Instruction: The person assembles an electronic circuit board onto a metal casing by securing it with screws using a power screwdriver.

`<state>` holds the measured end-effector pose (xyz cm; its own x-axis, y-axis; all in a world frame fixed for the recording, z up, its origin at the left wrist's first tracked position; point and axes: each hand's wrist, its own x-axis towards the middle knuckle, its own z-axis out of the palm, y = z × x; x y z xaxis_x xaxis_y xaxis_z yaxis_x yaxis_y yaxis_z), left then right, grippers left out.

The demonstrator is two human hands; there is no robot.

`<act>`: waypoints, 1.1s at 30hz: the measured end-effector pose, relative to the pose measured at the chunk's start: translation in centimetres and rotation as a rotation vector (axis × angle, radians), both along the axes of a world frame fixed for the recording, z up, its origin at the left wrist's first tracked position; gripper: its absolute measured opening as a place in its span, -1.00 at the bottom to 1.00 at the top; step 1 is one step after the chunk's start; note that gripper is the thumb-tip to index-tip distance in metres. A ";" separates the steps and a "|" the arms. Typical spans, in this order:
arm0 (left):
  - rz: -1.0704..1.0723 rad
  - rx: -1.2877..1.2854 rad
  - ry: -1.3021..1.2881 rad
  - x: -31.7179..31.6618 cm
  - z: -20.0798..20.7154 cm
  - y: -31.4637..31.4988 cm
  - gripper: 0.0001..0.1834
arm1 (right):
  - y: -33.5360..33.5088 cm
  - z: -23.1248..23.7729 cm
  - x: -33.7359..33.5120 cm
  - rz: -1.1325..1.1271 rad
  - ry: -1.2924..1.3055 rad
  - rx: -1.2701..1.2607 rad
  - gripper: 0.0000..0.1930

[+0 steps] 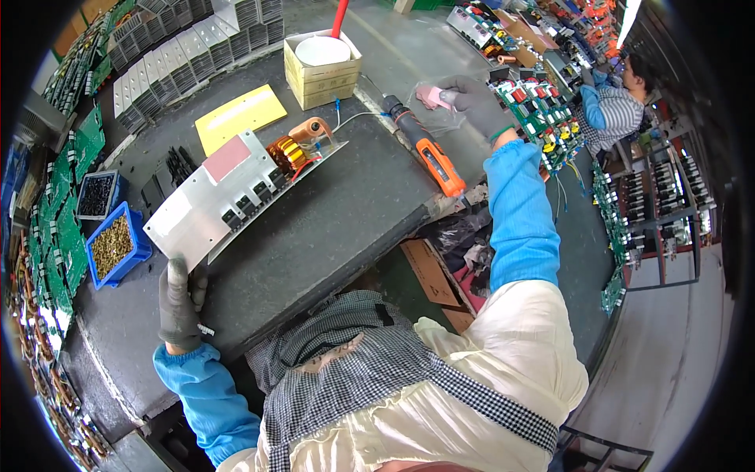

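Gloved left hand (181, 303) grips the flat aluminium plate (206, 206); right hand (476, 104) pinches a pink pad (431, 97).

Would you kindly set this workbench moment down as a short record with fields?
Setting: dark grey workbench mat
Left hand: dark glove, gripping the near corner of the long silver metal plate fitted with black parts and copper coils
Right hand: grey glove, holding a small pink piece
Between the hands: orange and black electric screwdriver, lying on the mat
Left side: blue bin of brass screws
Far side: yellow envelope, cardboard box
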<state>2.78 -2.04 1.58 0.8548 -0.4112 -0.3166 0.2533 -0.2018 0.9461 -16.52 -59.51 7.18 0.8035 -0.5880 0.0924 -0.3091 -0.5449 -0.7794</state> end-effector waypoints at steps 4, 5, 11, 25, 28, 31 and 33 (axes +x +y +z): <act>-0.101 0.033 -0.054 0.0 1.0 0.0 -0.01 | 0.2 0.0 0.2 -0.033 -0.239 0.374 -0.70; -0.098 0.031 -0.054 -0.1 1.0 -0.1 -0.01 | -0.1 0.0 0.3 -0.030 -0.238 0.373 -0.70; -0.130 0.000 -0.054 0.4 0.4 0.2 -0.06 | -0.5 -0.3 0.6 -0.080 -0.198 0.260 -0.74; -0.150 -0.051 -0.036 0.7 0.4 0.7 -0.21 | 14.4 7.4 6.2 0.211 -0.304 0.315 -0.64; -0.229 -0.081 -0.002 0.9 0.9 0.9 -0.19 | 22.5 9.6 8.3 0.418 -0.297 0.324 -0.68; -0.205 -0.095 -0.003 0.5 1.3 1.1 -0.20 | 30.1 10.7 10.9 0.614 -0.192 0.235 -0.70; -0.189 -0.090 -0.004 0.4 1.6 1.1 -0.20 | 32.7 9.8 13.1 0.722 -0.170 0.155 -0.70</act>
